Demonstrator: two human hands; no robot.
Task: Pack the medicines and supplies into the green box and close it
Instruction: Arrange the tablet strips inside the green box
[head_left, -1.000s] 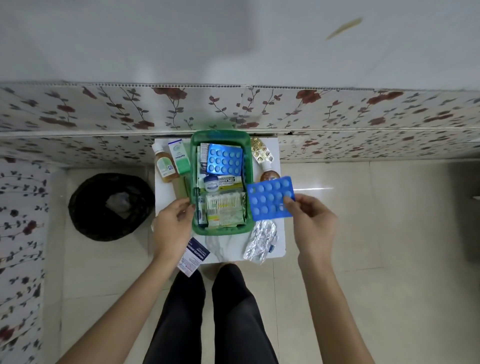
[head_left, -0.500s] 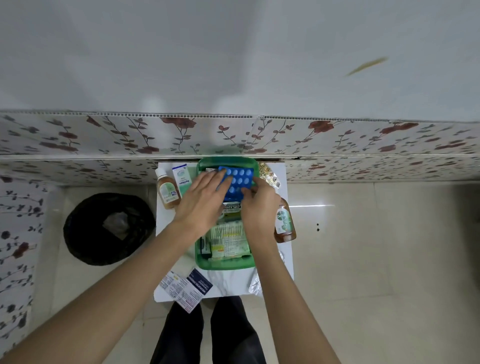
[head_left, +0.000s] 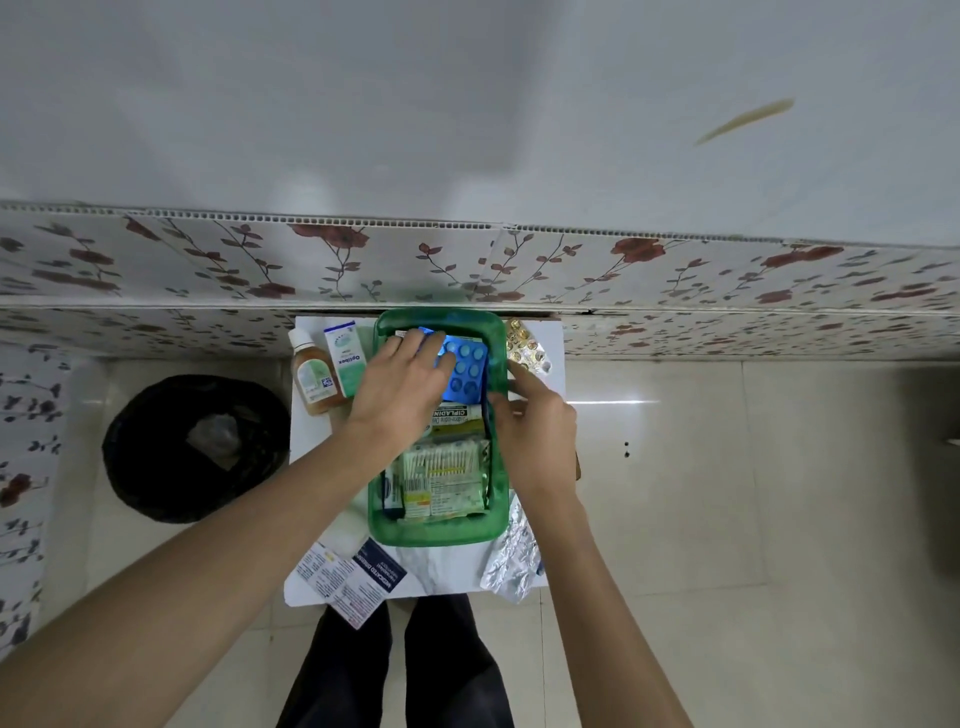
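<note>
The green box (head_left: 436, 532) stands open on a small white table (head_left: 311, 467), filled with a cotton swab packet (head_left: 441, 462), a Cipladine carton (head_left: 457, 415) and other packs. A blue blister pack (head_left: 467, 371) lies tilted in the far part of the box. My left hand (head_left: 400, 387) rests flat on it with the fingers spread. My right hand (head_left: 535, 431) is at the box's right rim, thumb against the pack's right edge and index finger over the rim. Whether it grips the pack is unclear.
Left of the box stand a brown bottle (head_left: 311, 379) and an Optibex carton (head_left: 345, 364). A gold blister strip (head_left: 527, 348) lies at the far right, a silver strip (head_left: 514, 558) at the near right, a printed leaflet (head_left: 353, 574) at the front edge. A black bin (head_left: 192, 447) sits on the floor to the left.
My right hand carried the blue blister pack from beside the box into its far part. My left hand left the box's side and came down on the pack.
</note>
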